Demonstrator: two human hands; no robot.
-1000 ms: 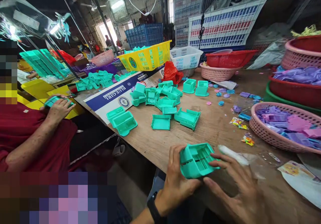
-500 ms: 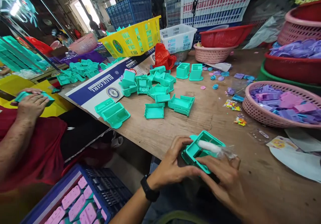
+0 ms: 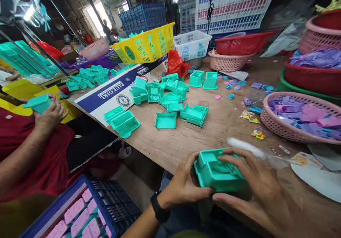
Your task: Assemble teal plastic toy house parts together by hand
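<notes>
A teal plastic box with an inner compartment is tilted above the table's front edge. My left hand is closed round its left side, thumb below and fingers behind. With the fingers of my right hand over its top and the thumb low by its near side, the box is gripped from the right too. Beyond the right fingers a white roll sticks out, with blurred clear film trailing right; whether those fingers also pinch it is hidden. Several teal parts lie on the table.
At right stands a pink basket of purple and pink pieces, near small packets and cards. A blue crate of pink-topped boxes is low left. A co-worker's hand holds a teal part. A yellow basket stands behind.
The teal box has been turned and tilted, its near wall now facing me. The white roll has moved off the box opening, up and right. The co-worker's teal part has turned.
</notes>
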